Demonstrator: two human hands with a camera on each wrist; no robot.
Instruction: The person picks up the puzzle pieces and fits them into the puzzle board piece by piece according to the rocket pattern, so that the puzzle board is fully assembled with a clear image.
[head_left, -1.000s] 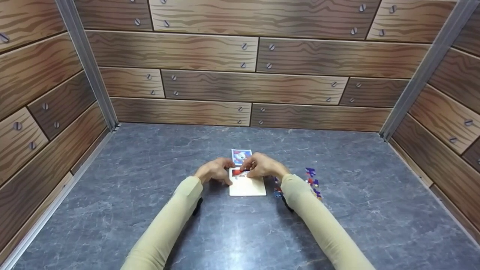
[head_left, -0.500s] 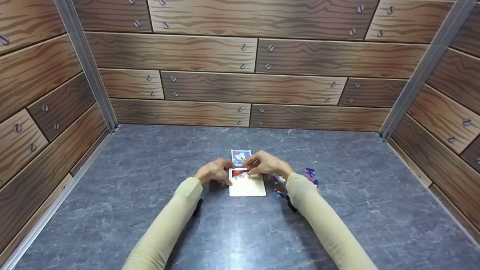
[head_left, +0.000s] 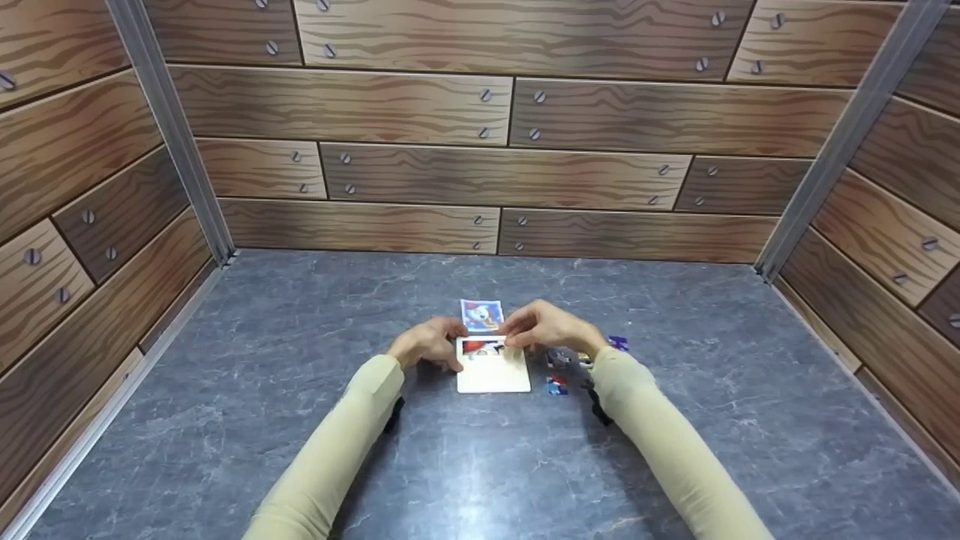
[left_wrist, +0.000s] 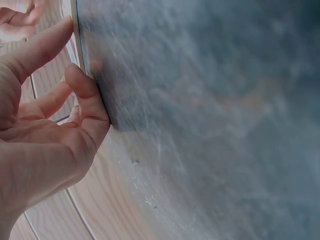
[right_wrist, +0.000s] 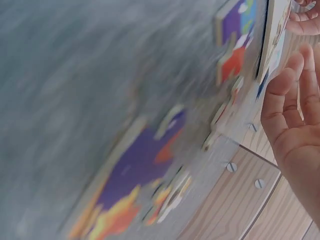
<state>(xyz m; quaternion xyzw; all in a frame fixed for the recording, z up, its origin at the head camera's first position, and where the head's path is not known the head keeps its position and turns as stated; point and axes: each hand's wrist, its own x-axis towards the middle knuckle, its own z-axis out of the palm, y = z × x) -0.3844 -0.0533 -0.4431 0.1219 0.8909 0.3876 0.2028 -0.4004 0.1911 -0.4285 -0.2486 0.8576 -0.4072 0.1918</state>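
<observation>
L hand (head_left: 429, 341) at puzzle board's (head_left: 493, 377) L edge on counter (head_left: 435, 472), fingers apart; R hand (head_left: 553, 325) by far R corner, fingers apart too. Prob. mid-fitting; next calls for a loose piece (head_left: 556, 386).

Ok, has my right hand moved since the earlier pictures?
Yes: against the cream board, your right hand has shifted rightward, toward the board's far right corner.

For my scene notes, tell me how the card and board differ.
The card is smaller than the board. The card's picture nearly fills it; the board is mostly pale, with picture only along its far part. The card lies nearer the back wall than the board. Both lie on the table.
</observation>
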